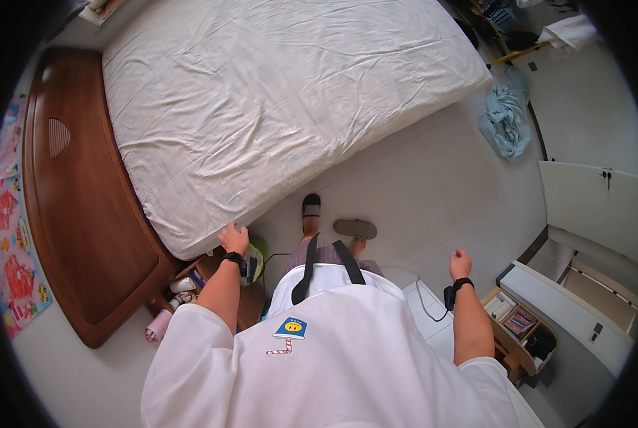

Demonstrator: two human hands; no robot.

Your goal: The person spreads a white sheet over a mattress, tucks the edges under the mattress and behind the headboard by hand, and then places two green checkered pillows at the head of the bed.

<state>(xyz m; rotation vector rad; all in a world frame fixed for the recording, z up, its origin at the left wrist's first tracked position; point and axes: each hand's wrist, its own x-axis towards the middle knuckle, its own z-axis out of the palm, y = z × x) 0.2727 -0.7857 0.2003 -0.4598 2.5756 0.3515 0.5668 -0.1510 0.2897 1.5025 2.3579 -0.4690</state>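
Note:
A mattress in a wrinkled white fitted sheet (pixel 276 101) fills the upper middle of the view. At its near lower corner is my left hand (pixel 234 238), fingers apart and at the edge of the sheet; whether they touch the cloth is hard to tell. My right hand (pixel 460 263) hangs over the floor at the right, fingers curled in, with no object visible in it. Both wrists wear black bands with small devices. The dark wooden headboard (pixel 94 203) stands along the left end of the mattress.
Below my left hand are a green bin (pixel 258 259) and a wooden nightstand (pixel 252 299) with small items. Light blue cloth (pixel 505 123) lies heaped on the tiled floor at the upper right. A wooden organizer (pixel 517 326) stands lower right, near a white cabinet door (pixel 592 198).

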